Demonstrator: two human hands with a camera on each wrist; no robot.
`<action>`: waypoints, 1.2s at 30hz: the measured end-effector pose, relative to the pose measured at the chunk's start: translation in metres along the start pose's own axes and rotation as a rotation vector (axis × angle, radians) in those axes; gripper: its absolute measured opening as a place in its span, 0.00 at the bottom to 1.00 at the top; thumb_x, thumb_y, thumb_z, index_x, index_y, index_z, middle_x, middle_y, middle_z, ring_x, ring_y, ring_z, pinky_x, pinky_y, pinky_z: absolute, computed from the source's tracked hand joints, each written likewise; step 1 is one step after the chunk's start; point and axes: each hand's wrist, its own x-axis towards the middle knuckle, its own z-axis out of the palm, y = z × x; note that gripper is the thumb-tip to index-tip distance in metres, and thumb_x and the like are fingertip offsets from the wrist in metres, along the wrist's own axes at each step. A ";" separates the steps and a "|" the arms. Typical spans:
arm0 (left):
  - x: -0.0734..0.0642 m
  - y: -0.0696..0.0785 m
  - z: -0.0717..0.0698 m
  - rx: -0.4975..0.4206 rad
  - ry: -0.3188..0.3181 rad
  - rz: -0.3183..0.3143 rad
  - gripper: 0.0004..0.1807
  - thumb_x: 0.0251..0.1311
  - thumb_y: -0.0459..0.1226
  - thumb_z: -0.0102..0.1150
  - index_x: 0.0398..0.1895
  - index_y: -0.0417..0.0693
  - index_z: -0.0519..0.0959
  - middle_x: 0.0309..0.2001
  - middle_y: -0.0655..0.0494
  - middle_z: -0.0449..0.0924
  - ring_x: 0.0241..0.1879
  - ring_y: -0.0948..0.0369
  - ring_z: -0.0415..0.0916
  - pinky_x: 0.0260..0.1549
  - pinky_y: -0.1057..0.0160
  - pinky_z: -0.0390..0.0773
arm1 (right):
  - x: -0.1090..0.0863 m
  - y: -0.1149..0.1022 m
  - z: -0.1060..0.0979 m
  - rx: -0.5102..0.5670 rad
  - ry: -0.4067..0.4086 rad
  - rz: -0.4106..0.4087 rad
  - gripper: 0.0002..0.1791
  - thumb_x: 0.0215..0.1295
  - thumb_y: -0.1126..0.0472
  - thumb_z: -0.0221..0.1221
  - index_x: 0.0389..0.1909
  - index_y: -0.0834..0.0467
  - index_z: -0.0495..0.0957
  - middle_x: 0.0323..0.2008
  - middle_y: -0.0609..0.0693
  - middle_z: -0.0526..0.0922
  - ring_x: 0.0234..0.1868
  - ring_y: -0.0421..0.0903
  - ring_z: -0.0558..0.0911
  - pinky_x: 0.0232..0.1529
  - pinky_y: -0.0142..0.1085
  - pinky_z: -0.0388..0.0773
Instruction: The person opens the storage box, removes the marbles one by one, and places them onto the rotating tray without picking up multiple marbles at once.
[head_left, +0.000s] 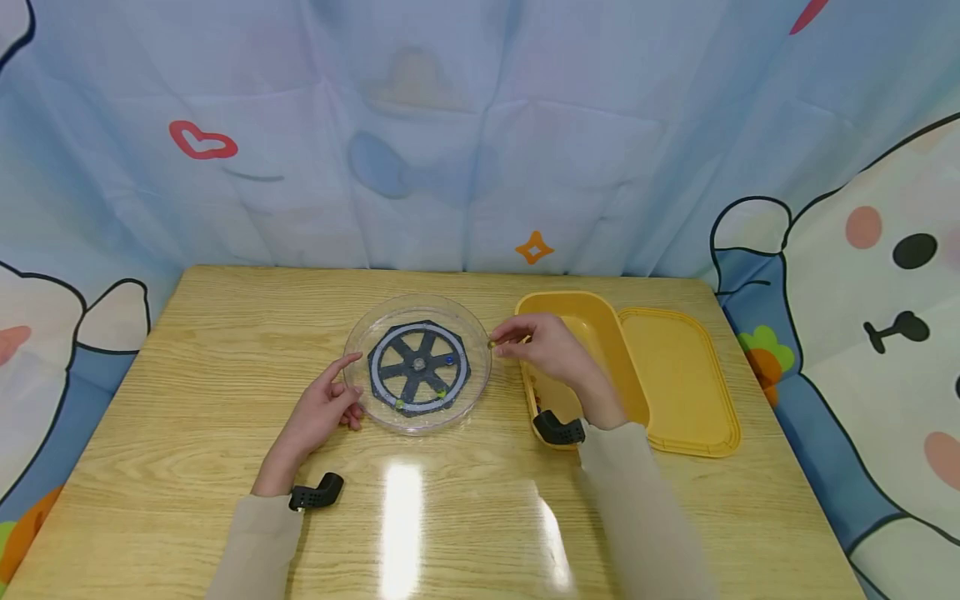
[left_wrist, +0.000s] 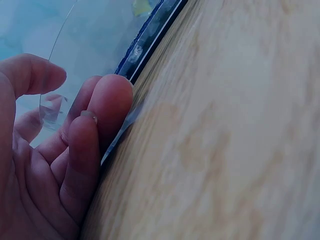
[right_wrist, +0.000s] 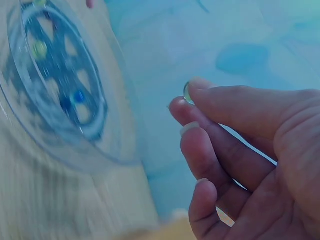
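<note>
A round clear plastic dish (head_left: 480, 392) holds a dark six-spoked wheel-shaped piece (head_left: 411, 364) with a pale ring. On that piece lie a blue marble (head_left: 449, 360) and yellow-green marbles (head_left: 441, 394). My left hand (head_left: 322, 412) holds the dish's left edge, its index finger reaching over the rim and the other fingers bent; the clear edge crosses the fingers in the left wrist view. Between thumb and index fingertip, my right hand (head_left: 551, 350) pinches a small glass marble (right_wrist: 188, 93), just off the dish's right rim and above the tray's left edge.
A yellow tray (head_left: 633, 379) stands right of the dish, with a few small items at its near left corner, partly hidden by the right wrist. Its flat yellow lid (head_left: 678, 379) lies alongside. Behind the wooden table (head_left: 270, 317) hangs a printed blue curtain (head_left: 450, 167).
</note>
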 end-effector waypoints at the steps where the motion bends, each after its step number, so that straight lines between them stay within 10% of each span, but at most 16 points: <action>1: 0.000 0.000 0.000 0.001 -0.001 0.002 0.30 0.74 0.33 0.50 0.77 0.52 0.59 0.25 0.43 0.78 0.22 0.52 0.80 0.26 0.58 0.84 | 0.001 -0.002 0.005 0.001 0.003 -0.004 0.07 0.64 0.66 0.66 0.43 0.59 0.86 0.38 0.49 0.86 0.38 0.47 0.81 0.37 0.38 0.79; 18: 0.000 -0.001 0.000 -0.011 0.002 -0.001 0.30 0.74 0.33 0.50 0.76 0.52 0.59 0.25 0.42 0.78 0.22 0.53 0.80 0.26 0.58 0.84 | 0.011 -0.019 0.062 0.065 0.015 -0.078 0.07 0.63 0.65 0.68 0.41 0.60 0.86 0.35 0.48 0.85 0.36 0.44 0.81 0.37 0.37 0.79; 36: 0.000 -0.001 0.000 -0.006 -0.002 0.005 0.30 0.74 0.32 0.50 0.77 0.52 0.59 0.25 0.43 0.78 0.21 0.53 0.80 0.26 0.58 0.84 | 0.012 -0.018 0.069 0.112 0.017 -0.013 0.10 0.63 0.63 0.68 0.44 0.60 0.86 0.37 0.47 0.86 0.37 0.44 0.82 0.36 0.36 0.80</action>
